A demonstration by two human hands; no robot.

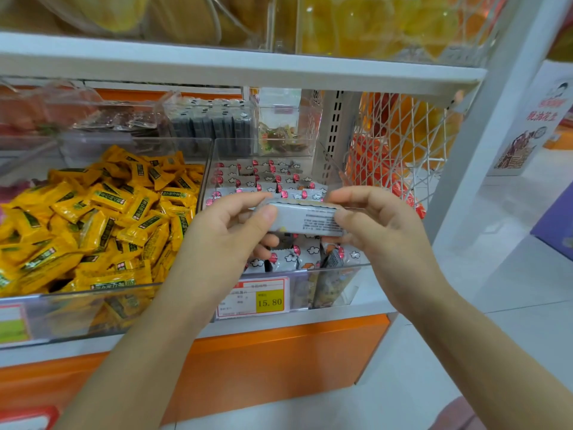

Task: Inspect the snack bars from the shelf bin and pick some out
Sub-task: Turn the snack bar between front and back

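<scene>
A grey-white wrapped snack bar (302, 219) is held level over the clear shelf bin (328, 283), its printed back side facing me. My left hand (231, 225) pinches its left end between thumb and fingers. My right hand (372, 221) pinches the right end the same way. Below and behind the bar, the bin holds several more bars (266, 178) in white wrappers with cloud shapes and pink dots. The lower fingers of both hands are partly hidden under the bar.
A bin of yellow wrapped snacks (102, 218) stands to the left. A price tag reading 15.80 (254, 297) hangs on the bin front. Smaller clear boxes (214, 122) sit behind. A white wire basket (400, 150) with orange packs is on the right, under a white shelf board (248, 68).
</scene>
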